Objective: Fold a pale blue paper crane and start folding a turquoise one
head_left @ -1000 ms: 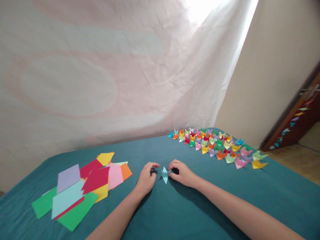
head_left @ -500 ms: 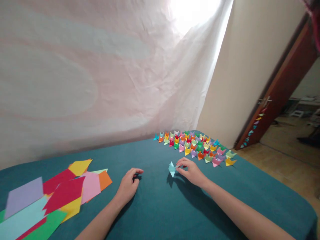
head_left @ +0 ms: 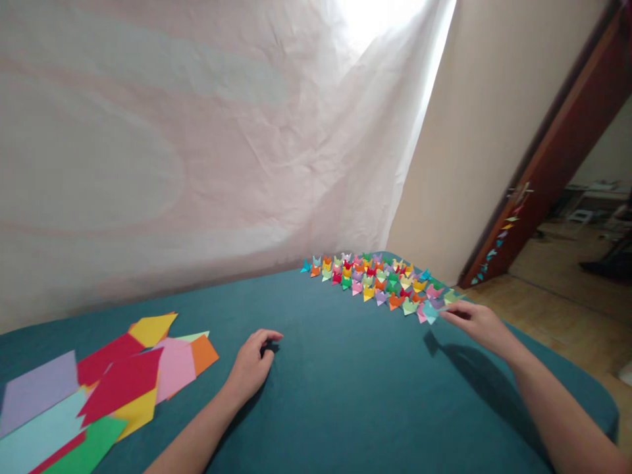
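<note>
In the head view, one light-blue paper bird (head_left: 430,312), small with pointed folds, is pinched between the right hand's (head_left: 476,324) thumb and fingertips. It is above the teal table (head_left: 336,395), beside the near end of the standing birds (head_left: 368,293): dozens, too crowded to count exactly. The left hand (head_left: 253,365) holds nothing, thumb and forefinger slightly apart, near overlapping paper sheets (head_left: 123,382), one of them lilac.

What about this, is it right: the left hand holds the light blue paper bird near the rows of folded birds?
Wrong hand: the head view shows the right hand, not the left hand, holding the light blue paper bird near the rows of folded birds.
</note>
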A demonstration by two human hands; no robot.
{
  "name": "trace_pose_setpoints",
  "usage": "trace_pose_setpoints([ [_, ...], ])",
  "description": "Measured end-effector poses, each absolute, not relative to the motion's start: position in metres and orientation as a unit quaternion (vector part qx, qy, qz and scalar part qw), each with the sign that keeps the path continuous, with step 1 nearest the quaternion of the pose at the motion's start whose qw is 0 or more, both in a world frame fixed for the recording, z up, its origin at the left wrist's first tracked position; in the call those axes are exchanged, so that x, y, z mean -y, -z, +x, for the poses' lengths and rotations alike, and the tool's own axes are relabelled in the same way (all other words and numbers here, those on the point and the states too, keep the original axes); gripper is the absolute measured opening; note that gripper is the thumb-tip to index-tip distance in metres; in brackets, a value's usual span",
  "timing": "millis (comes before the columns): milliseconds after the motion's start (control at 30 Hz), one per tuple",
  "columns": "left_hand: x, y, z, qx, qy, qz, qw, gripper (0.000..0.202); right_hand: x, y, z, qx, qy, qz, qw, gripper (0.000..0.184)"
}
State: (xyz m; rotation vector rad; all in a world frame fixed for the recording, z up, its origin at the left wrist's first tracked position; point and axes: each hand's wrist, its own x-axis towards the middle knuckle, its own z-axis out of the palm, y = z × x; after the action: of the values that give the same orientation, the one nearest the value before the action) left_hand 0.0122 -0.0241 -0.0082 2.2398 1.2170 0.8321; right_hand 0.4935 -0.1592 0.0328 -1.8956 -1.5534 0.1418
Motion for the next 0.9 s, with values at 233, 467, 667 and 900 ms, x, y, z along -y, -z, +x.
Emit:
trace_pose_setpoints([
  [233, 0.024, 0.01, 0.011, -0.437, -0.301, 0.817, 0.227, 0.035, 0.184, -0.011, 0.542, 0.493, -0.013, -0.789, 0.367, 0.04],
  [467, 0.021, 0.012, 0.011, -0.435, -0.297, 0.82, 0.226, 0.033, 0.181, 0.014, 0.555, 0.497, -0.058, -0.8, 0.33, 0.041],
  [667, 0.023, 0.01, 0.012, -0.437, -0.295, 0.82, 0.223, 0.033, 0.177, 0.028, 0.559, 0.504, -0.043, -0.802, 0.319, 0.042],
  [900, 0.02, 0.013, 0.011, -0.429, -0.296, 0.823, 0.225, 0.032, 0.174, 0.032, 0.556, 0.521, -0.074, -0.79, 0.316, 0.042],
])
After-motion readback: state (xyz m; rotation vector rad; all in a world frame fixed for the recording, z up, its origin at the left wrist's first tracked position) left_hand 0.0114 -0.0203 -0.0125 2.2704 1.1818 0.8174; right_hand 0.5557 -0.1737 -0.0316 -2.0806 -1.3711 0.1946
